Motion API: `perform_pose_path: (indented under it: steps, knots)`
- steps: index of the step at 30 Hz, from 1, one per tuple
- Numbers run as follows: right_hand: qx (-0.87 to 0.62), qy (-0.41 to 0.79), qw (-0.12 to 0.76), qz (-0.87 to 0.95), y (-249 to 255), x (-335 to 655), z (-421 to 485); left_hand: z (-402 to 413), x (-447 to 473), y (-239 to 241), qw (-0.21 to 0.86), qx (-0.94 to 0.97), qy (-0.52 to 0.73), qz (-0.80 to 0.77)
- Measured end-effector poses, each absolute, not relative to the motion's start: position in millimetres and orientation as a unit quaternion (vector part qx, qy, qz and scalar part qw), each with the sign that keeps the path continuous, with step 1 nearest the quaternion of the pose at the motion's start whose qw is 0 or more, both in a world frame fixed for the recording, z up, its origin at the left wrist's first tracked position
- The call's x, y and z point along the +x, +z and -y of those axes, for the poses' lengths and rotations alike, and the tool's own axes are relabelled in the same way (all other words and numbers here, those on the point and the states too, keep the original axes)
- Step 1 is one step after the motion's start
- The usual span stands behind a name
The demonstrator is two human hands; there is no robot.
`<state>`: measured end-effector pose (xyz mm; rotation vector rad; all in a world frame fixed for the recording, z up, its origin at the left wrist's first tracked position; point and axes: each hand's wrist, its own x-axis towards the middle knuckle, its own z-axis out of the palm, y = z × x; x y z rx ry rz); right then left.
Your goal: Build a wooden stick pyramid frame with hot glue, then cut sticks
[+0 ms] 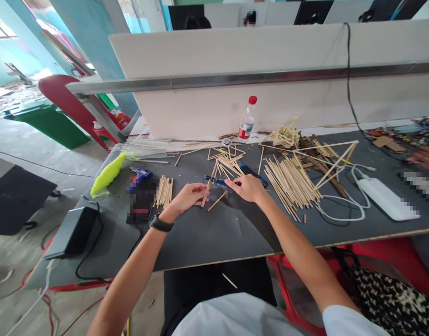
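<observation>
My left hand (pixel 188 197) pinches a thin wooden stick (pixel 205 198) near the middle of the table. My right hand (pixel 249 187) is closed around small dark-blue pliers (pixel 218 181), whose jaws meet the upper part of that stick. A short cut stick (pixel 217 201) lies on the table between my hands. Just beyond them is a loose pile of sticks (pixel 230 165), with a blue-black object (pixel 251 173) partly behind my right hand. A small bundle of short sticks (pixel 164 191) rests left of my left hand; a large bundle of long sticks (pixel 293 184) lies to the right.
Left on the grey table (pixel 214 242) are a blue glue gun (pixel 140 176), a yellow-green pouch (pixel 109 175) and a black box (pixel 74 231). A bottle (pixel 247 119) stands behind. Stick frames (pixel 335 163), a white power bank (pixel 387 198) and another person's hand (pixel 426 158) are right.
</observation>
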<state>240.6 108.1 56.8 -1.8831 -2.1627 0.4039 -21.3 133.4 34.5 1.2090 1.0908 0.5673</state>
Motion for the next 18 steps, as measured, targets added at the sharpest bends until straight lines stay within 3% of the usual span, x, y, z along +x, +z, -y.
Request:
perform_pose_path:
  steps: [18]
  knots:
    - [-0.634, 0.136, 0.140, 0.749, 56.4, 240.7, -107.7, -133.8, -20.6, 30.1, 0.640, 0.553, 0.251, -0.472]
